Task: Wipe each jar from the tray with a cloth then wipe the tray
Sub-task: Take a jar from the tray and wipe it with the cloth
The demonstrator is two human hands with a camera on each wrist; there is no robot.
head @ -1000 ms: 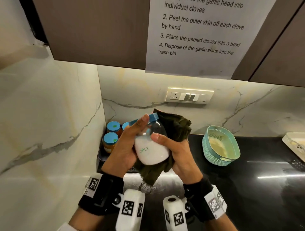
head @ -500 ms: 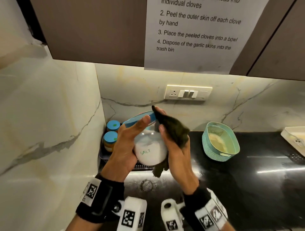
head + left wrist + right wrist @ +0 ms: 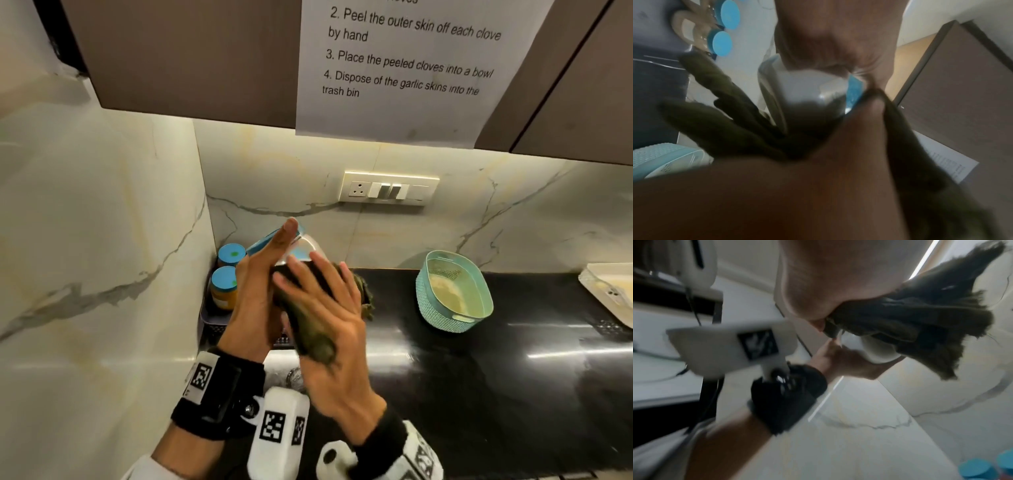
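My left hand [image 3: 263, 284] grips a clear salt jar [image 3: 302, 247] with a blue lid [image 3: 265, 240], tilted in the air above the tray's corner; its thumb lies along the lid. A dark green cloth [image 3: 310, 330] is wrapped over the front of the jar, held there by my right hand [image 3: 322, 294] with its fingers spread across it. The left wrist view shows the jar [image 3: 807, 97] and cloth [image 3: 731, 116] up close. The right wrist view shows the cloth [image 3: 910, 318] bunched over the jar's white base [image 3: 877, 352]. The label is hidden.
Two blue-lidded jars [image 3: 231, 255] [image 3: 224, 284] stand in a dark tray [image 3: 212, 320] in the left corner against the marble wall. A teal basket [image 3: 452, 291] sits on the black counter to the right. A white tray [image 3: 609, 291] is at the far right edge.
My right hand has swept the cloth from behind the jar's right side round over its front, covering the label. The jar is tilted further.
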